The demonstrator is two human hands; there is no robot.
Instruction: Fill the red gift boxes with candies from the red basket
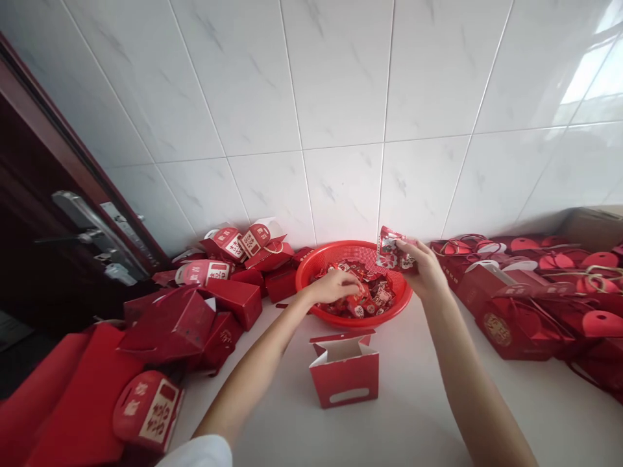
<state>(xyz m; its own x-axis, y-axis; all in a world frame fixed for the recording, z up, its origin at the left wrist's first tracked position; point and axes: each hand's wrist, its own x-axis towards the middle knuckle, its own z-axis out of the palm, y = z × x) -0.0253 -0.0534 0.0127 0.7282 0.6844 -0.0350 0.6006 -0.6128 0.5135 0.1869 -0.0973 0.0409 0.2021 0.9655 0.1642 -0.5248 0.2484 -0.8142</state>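
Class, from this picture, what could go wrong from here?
The right hand holds up a printed packet, which might slip from the fingers. The open box stands between the forearms and could be knocked over. The red boxes on the left are piled at angles, so some might slide.

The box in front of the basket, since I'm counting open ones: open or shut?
Open: the box gapes at the top, its pale inside showing between the raised edges.
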